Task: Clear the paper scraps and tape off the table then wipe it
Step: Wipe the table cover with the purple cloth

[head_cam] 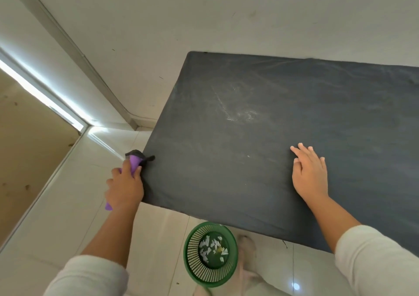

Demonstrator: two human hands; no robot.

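A dark grey cloth-covered table [260, 119] fills the right of the head view, with pale smears near its middle. My left hand [125, 187] grips a purple and grey cloth [135, 161] at the table's left edge, just off the surface. My right hand [309, 172] rests flat on the table near the front edge, fingers spread. Below the front edge a green mesh basket [192, 248] stands on the floor with several white paper scraps [212, 248] inside.
The table's far side meets a white wall [204, 19]. Pale floor tiles [68, 216] lie to the left and in front. A doorway threshold [45, 96] runs along the left. A foot [247, 246] stands beside the basket.
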